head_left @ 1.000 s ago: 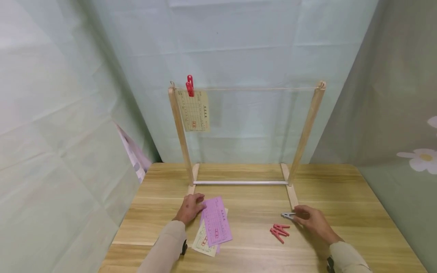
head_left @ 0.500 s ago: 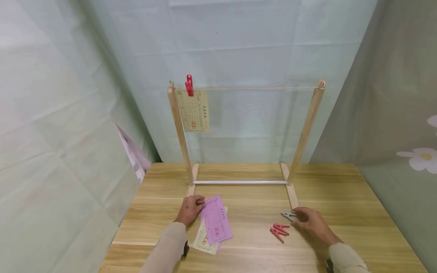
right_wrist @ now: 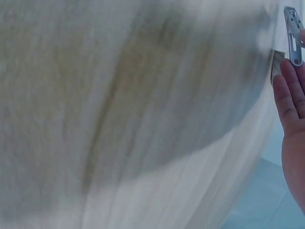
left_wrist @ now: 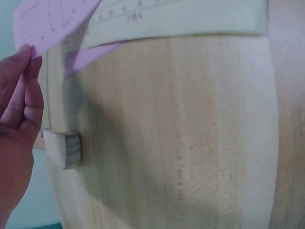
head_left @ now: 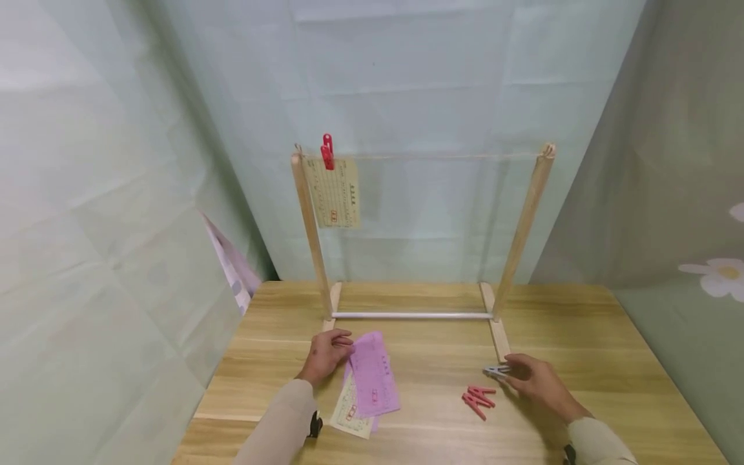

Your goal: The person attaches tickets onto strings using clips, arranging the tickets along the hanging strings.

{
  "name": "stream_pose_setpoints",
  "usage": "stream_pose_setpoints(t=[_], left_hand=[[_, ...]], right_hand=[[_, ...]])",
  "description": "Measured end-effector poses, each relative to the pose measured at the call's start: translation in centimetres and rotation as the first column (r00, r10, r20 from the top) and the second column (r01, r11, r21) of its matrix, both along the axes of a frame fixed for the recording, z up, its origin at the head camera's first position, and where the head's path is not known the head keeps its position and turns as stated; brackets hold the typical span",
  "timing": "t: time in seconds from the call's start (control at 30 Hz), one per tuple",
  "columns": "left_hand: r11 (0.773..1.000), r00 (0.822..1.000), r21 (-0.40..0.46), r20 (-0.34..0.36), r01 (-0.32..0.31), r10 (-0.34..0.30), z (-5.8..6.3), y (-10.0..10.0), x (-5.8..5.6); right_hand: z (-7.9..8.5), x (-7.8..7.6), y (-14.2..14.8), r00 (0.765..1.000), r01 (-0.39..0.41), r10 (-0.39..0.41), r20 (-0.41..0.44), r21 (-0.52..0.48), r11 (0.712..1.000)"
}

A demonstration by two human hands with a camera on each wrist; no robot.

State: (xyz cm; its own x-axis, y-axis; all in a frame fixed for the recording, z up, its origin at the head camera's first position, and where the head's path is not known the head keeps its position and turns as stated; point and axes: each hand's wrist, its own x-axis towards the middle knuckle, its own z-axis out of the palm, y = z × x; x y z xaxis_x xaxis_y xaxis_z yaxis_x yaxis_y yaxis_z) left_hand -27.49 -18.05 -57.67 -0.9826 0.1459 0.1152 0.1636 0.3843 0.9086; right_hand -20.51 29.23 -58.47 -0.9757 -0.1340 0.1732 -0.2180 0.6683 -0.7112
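My left hand (head_left: 328, 354) pinches the corner of the top purple paper slip (head_left: 374, 378) between thumb and fingers; the left wrist view shows that purple slip (left_wrist: 50, 21) lifted at its edge. Beneath it lie a cream slip (head_left: 347, 413) and another purple one, mostly covered. On the right, my right hand (head_left: 537, 382) holds a grey clothespin (head_left: 495, 371) by its end, and in the right wrist view the grey clothespin (right_wrist: 293, 36) shows at the fingertips. Two red clothespins (head_left: 479, 402) lie on the table in front of that hand.
A wooden frame (head_left: 526, 226) stands at the back with a string (head_left: 430, 156) tied between its posts. From the string's left end hangs a cream slip (head_left: 340, 200) under a bright red clothespin (head_left: 328, 155). A white rod (head_left: 413, 316) joins the frame's feet on the wooden table (head_left: 430, 426).
The top purple slip bends up a little more at my left fingers. The whole head view has shifted slightly down. My right hand keeps the grey clothespin near the same spot.
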Motion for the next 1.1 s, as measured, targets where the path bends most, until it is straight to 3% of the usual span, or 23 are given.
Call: stream_pose_setpoints(t=[0.17,0.33,0.4,0.57,0.83,1.1], left_hand=[[0.994,0.999,0.108,0.052,-0.006,0.0,2.1,0.8,0.8],[0.988,0.994,0.153,0.111,-0.008,-0.009,3.8,1.1,0.6],[0.99,0.996,0.139,0.089,0.01,-0.022,3.9,1.0,0.2],[0.995,0.997,0.063,0.012,0.075,-0.076,5.6,1.1,0.1],[0.995,0.995,0.01,-0.001,0.095,-0.095,7.7,1.4,0.3],[0.986,0.985,-0.076,-0.078,0.148,-0.154,10.1,1.8,-0.4]], right_hand=[[1.2,0.0,0.2,0.999,-0.039,0.039,-0.011,-0.046,0.998],[2.7,-0.4,0.9,0.994,-0.097,0.094,-0.055,-0.041,0.995],[3.5,-0.6,1.2,0.99,-0.116,0.113,-0.087,-0.033,0.993],[5.7,-0.6,1.4,0.987,-0.116,0.114,-0.117,-0.006,0.993],[8.6,-1.3,1.3,0.985,-0.114,0.118,-0.123,0.04,0.993],[11.1,-2.0,1.2,0.98,-0.147,0.153,-0.126,0.058,0.987]])
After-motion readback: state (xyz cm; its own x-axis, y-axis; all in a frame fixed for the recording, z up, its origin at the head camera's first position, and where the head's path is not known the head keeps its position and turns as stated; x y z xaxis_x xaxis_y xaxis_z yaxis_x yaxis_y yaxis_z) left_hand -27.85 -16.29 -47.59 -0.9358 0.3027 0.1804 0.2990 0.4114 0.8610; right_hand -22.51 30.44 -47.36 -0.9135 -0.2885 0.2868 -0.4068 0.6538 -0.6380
